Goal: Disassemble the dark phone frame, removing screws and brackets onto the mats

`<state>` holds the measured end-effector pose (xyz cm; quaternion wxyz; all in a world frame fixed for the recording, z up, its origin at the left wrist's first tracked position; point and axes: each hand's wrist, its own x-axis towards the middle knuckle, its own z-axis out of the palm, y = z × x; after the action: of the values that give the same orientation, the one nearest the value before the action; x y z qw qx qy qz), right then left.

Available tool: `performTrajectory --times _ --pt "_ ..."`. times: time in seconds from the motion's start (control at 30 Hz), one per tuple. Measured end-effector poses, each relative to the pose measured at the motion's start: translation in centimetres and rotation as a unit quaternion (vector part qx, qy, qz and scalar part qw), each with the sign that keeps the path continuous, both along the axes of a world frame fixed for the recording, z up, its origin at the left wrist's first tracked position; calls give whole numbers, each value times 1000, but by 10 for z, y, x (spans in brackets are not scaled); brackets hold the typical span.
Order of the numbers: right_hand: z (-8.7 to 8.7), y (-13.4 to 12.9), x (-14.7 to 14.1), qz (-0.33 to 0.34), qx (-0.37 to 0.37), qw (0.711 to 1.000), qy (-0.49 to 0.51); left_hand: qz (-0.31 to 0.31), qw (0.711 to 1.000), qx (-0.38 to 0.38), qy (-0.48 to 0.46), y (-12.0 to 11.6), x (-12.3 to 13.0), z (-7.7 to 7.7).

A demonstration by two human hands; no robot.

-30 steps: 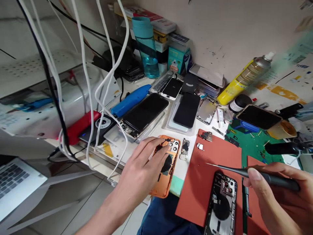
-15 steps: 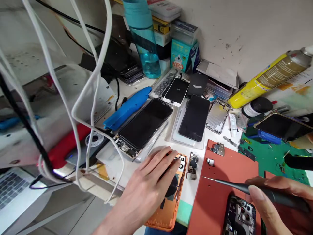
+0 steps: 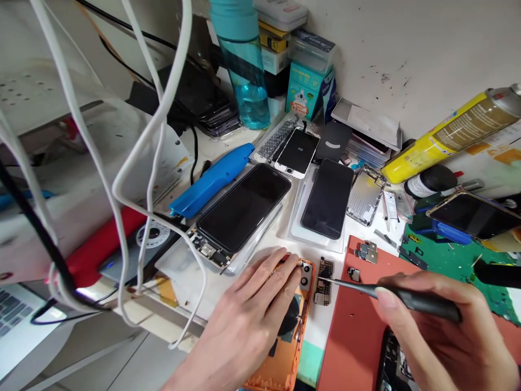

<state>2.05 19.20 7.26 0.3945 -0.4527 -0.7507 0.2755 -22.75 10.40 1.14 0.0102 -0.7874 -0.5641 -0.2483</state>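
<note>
My left hand (image 3: 254, 309) lies with its fingers stretched out over an orange phone housing (image 3: 280, 372), hiding much of its left side. The two camera openings at the housing's top right corner stay visible. A slim black screwdriver (image 3: 411, 300) is gripped in my right hand (image 3: 451, 326), its thin metal tip pointing left. That tip is over or just by a small logic board (image 3: 324, 282) beside the housing; whether they touch I cannot tell. Partly under my right hand is a dark, opened phone frame (image 3: 393, 361) on a red mat (image 3: 345, 342).
Small camera modules (image 3: 367, 251) lie on the red mat. Behind are a phone with a black screen (image 3: 244, 206), another dark screen (image 3: 328, 198) and a blue tool (image 3: 211, 182). White cables (image 3: 152, 127) hang at left. A blue bottle (image 3: 246, 70) and yellow spray can (image 3: 451, 133) stand farther back.
My right hand has moved left with the screwdriver, bringing its tip from above the red mat to the logic board. My left hand stays on the orange housing. The view has shifted slightly.
</note>
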Motion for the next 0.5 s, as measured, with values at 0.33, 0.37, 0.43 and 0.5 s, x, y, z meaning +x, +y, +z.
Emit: performTrajectory --times 0.33,0.37,0.43,0.5 --pt "-14 12 -3 87 202 961 -165 4 1000 11 -12 0 4 -3" --pt "-15 11 -3 80 211 959 -170 4 1000 11 -14 0 4 -3" --pt "-17 11 -3 74 229 955 -175 4 1000 10 -17 0 5 -3" --pt "-18 11 -4 84 251 949 -172 8 1000 6 -18 -1 5 -4"
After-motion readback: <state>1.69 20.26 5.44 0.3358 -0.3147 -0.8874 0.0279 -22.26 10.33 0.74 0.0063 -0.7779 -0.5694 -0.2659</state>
